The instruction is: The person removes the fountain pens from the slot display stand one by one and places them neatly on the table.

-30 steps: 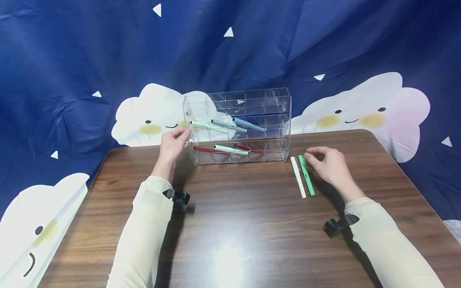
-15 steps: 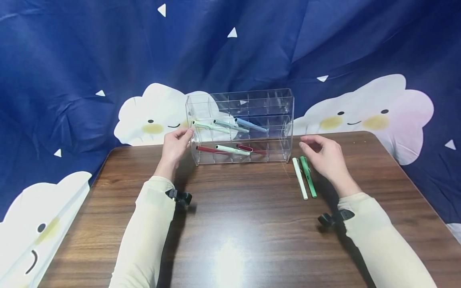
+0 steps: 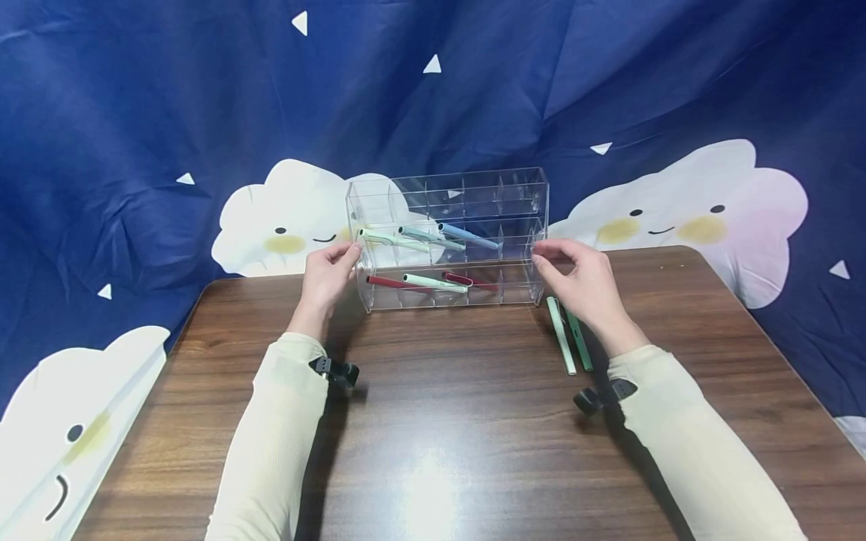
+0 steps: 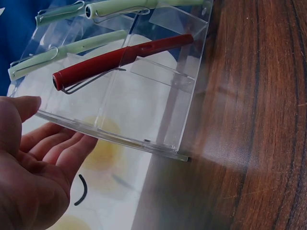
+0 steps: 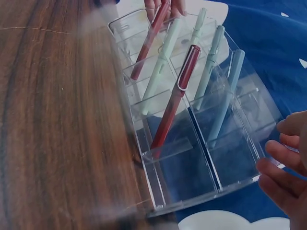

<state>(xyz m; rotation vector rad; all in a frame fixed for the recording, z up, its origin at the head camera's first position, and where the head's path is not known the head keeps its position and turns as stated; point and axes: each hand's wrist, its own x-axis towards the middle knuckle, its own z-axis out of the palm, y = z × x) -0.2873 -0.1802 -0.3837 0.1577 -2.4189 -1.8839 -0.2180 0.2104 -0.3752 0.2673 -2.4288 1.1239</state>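
A clear acrylic pen rack (image 3: 517, 199) with tiered compartments stands at the table's back. My left hand (image 3: 327, 276) grips its left side, thumb at the front edge and fingers behind the side panel in the left wrist view. At the other end, fingertips of my right hand (image 3: 580, 282) meet the right side wall, fingers loosely bent. The middle tier bears a pale green pen (image 3: 392, 239), a teal pen (image 3: 433, 238) and a blue pen (image 3: 468, 236). Below lie a red pen (image 4: 96, 67), a mint pen (image 3: 433, 282) and a dark red pen (image 5: 175, 98).
A whitish pen (image 3: 561, 338) and a green pen (image 3: 579, 342) lie side by side on the wooden table (image 3: 446, 398), under my right hand, which partly covers the green one. A blue curtain (image 3: 473, 90) with cloud prints hangs right behind the rack.
My right hand has moved left, from beside the two loose pens to the rack's right side. The left hand has kept its hold, and the rack stands in the same place.
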